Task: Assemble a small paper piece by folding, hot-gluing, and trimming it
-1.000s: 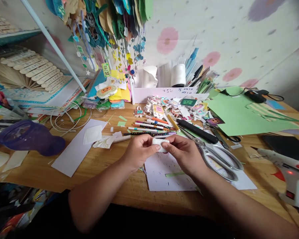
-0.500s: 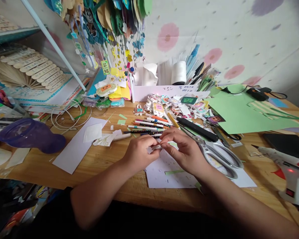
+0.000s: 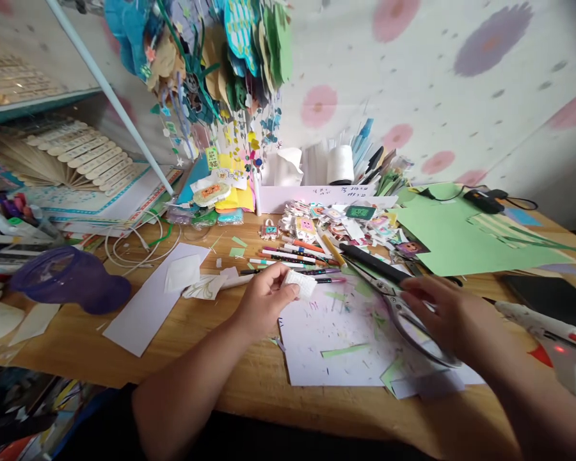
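My left hand pinches a small white textured piece between thumb and fingers, just above a white sheet speckled with paper scraps. My right hand has gone off to the right and hovers over the large silver scissors, fingers curled down onto the handles; it is blurred by motion, so I cannot make out a grip. A row of coloured pens lies just beyond my left hand.
A glue gun with a red light lies at the right. Green paper, a pile of small stickers and a white organiser box stand further back. A purple cup lies on its side at the left, near white sheets.
My right hand let go of the small white piece and swung right to the scissors. My left hand keeps the piece. The view tilted up a little.
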A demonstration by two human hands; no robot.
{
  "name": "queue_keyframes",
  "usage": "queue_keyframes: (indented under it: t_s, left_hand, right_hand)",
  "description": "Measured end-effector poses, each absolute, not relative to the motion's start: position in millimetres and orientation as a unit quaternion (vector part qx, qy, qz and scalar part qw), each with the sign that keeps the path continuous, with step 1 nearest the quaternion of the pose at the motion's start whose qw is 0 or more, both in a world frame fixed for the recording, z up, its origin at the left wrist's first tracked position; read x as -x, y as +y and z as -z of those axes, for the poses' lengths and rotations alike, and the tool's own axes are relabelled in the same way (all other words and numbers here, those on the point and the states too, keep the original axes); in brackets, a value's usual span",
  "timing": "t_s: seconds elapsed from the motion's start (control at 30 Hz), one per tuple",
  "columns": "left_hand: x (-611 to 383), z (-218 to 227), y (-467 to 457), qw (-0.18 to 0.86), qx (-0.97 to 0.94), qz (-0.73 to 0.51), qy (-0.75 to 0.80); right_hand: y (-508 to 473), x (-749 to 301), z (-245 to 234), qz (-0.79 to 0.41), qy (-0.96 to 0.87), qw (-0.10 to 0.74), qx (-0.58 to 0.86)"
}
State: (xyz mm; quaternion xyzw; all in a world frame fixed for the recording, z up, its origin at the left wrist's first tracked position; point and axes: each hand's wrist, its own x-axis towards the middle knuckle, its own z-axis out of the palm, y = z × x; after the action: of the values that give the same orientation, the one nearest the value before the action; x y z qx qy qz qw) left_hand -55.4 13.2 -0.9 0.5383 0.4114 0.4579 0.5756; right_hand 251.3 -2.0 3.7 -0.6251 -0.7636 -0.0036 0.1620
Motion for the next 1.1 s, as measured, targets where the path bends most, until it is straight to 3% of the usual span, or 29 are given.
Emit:
queue_keyframes:
  t_s: [0.1,0.3,0.4,0.57,0.63,0.8,1.1]
  left_hand:
    - [55.5,-0.7,14.0,0.621,-0.475,-0.487,0.390]
    - [54.3,2.5,13.4,0.657,-0.452,-0.502,0.335]
    - [54.9,2.8,11.4,0.668,-0.453,-0.500,0.315]
    - [55.0,-1.6,7.5,0.690,-0.433,-0.497,0.299]
    - [54.6,-2.5,6.4,0.700,-0.420,-0.496,0.297]
    - [54.4,0.1,5.0,0.691,-0.423,-0.505,0.296]
    - [56.6,0.2,6.5,0.674,-0.440,-0.522,0.281]
  right_hand:
    - [-14.7,-286.0,18.9,0.020,-0.758,0.078,0.647]
    - [-23.7,-289.9,25.1,-0.046,-0.705,0.054,0.706]
    - [-26.9,-299.2,17.5,-0.091,-0.681,0.090,0.721]
    - [-50.2,-298.9,12.4,-0.195,-0.662,0.282,0.667]
    - [-59.6,-281.7,9.3,-0.223,-0.668,0.315,0.636]
    - [-66.5,-230.2,-0.8,-0.220,-0.750,0.253,0.570]
    - [-59.2,-207.1,-6.4,-0.151,-0.806,0.227,0.525]
